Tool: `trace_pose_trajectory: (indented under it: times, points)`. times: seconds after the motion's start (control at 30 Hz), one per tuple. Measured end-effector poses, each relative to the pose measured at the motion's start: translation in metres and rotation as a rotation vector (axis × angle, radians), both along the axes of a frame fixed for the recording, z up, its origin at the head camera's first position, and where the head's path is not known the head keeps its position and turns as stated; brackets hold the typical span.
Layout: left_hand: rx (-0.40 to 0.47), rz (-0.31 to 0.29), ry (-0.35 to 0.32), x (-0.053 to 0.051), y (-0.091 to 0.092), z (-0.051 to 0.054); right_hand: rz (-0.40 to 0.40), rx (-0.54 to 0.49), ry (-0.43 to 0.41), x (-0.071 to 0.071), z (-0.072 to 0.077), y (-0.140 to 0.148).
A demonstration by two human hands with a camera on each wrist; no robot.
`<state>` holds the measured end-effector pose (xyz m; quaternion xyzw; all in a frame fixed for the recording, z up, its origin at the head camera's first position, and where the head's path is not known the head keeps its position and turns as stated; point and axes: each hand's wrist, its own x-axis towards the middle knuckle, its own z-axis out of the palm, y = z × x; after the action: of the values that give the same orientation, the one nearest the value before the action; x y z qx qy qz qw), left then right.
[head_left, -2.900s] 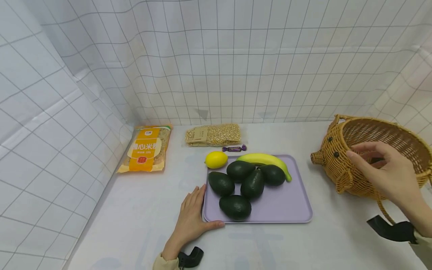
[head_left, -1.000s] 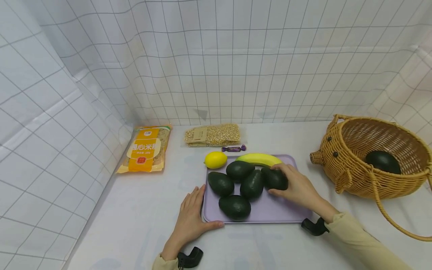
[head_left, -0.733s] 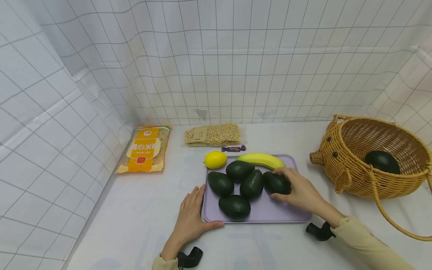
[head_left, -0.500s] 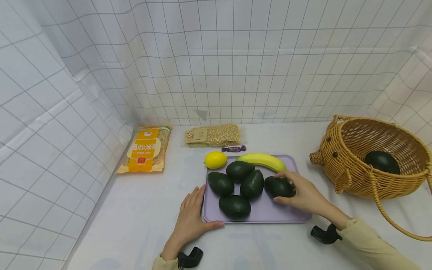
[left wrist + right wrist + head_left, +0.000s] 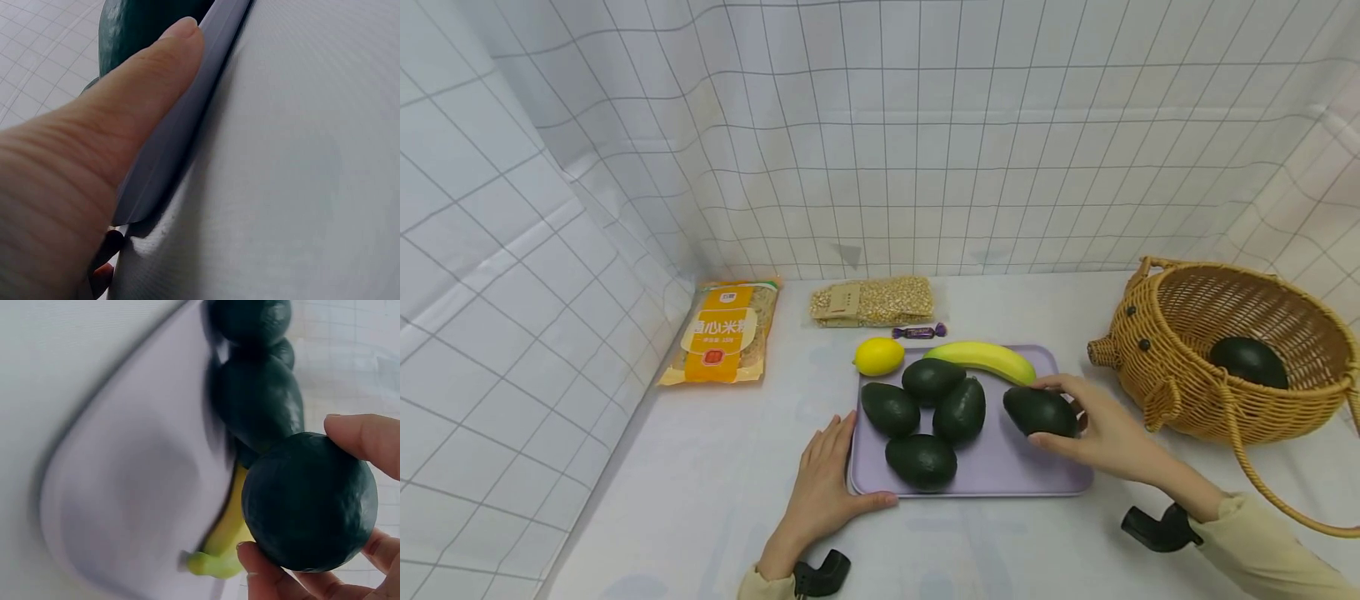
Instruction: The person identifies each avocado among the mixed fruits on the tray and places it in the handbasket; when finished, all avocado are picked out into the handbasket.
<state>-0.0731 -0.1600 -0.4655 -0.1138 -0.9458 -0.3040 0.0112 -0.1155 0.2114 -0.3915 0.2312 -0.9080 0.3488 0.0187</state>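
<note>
Around held avocado (image 5: 1036,412): banana (image 5: 983,358), four avocados (image 5: 960,412); basket (image 5: 1183,367) right of tray (image 5: 1007,469).

The head view is brightly and evenly lit, with only soft, faint shadows cast on the tabletop (image 5: 700,475); the sheet (image 5: 970,150) is shown somewhat stretched towards the sides. The left wrist view is dimmer and greyer, and a dark shadow is thrown along the tray's (image 5: 159,165) edge. In the right wrist view, the tray is blurred, the background is washed out, and dull highlights are caught by the nearest avocado (image 5: 309,503).
</note>
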Motion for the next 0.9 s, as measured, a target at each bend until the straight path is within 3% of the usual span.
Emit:
trace_pose_trajectory:
  times: [0.67,0.9]
  points:
    - [-0.009,-0.003,0.018,-0.001,-0.001,-0.002,-0.049,-0.107,0.225,0.000,0.040,0.014]
    - [-0.012,-0.003,0.012,0.000,-0.001,-0.002,-0.126,-0.163,0.255,-0.002,0.051,0.026]
